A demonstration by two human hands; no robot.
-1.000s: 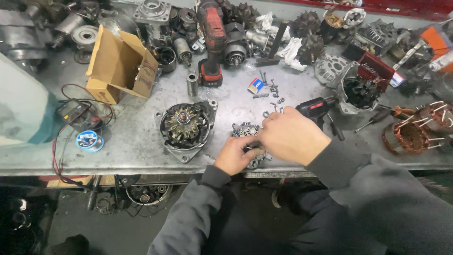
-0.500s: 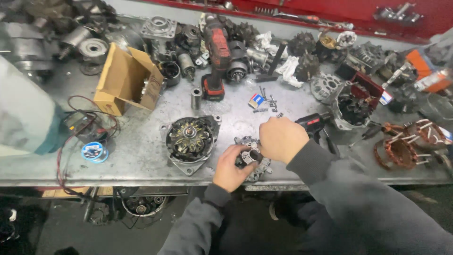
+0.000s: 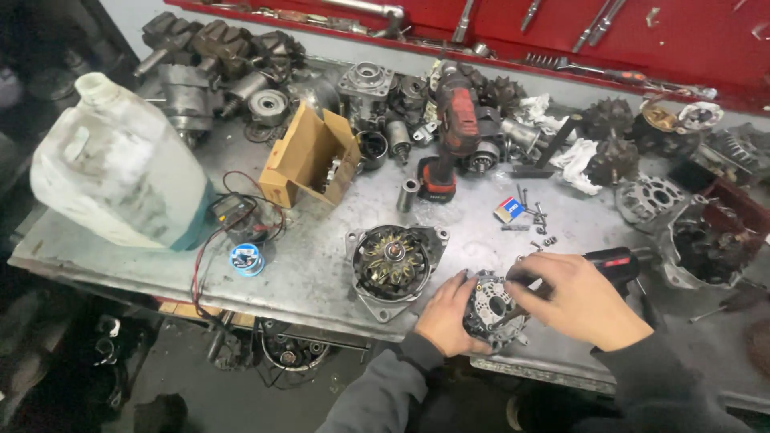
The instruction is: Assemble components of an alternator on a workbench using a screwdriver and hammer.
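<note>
Grey metal workbench (image 3: 305,273) under a red tool board (image 3: 690,40), crowded with dismantled motor parts. Lower centre of the frame, the left hand (image 3: 446,314) grips a round finned metal housing (image 3: 491,309) by its left edge at the bench's front edge, while the right hand (image 3: 579,298) has its fingers closed on the housing's upper right side. Just left of them lies an alternator half (image 3: 393,263). Farther back stand a red cordless drill (image 3: 449,132) and an open cardboard box (image 3: 309,156); a white plastic jug (image 3: 116,172) sits at far left
</note>
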